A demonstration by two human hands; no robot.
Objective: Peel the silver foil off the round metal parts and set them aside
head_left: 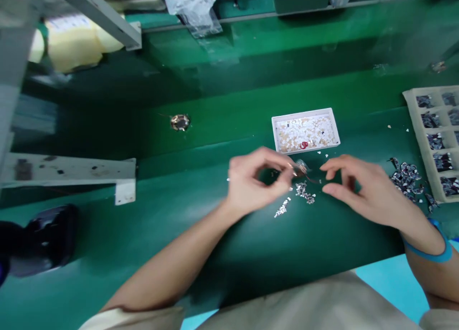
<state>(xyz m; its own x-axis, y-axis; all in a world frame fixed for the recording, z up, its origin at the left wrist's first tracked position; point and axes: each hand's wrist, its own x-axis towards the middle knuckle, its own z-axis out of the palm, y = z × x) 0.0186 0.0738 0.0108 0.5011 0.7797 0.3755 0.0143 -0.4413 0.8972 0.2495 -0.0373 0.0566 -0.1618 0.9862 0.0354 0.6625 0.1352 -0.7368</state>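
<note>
My left hand (256, 179) pinches a small round part with thin wire leads (302, 168) between thumb and fingertips, just above the green mat (201, 225). My right hand (362, 186) hovers to the right of that part, fingers curled loosely, thumb and forefinger apart and holding nothing I can see. Below the part lie small silvery scraps (304, 192) and a second little heap (282, 208). Just behind the hands stands a small white tray (275, 129) filled with pale bits and one red piece.
A pile of dark shiny parts (407, 177) lies right of my right hand, beside a beige compartment tray (416, 129). One coil-like part (180, 122) sits alone at left. A metal bracket (71, 172), a dark object (39, 239) and a plastic bag (191, 5) border the area.
</note>
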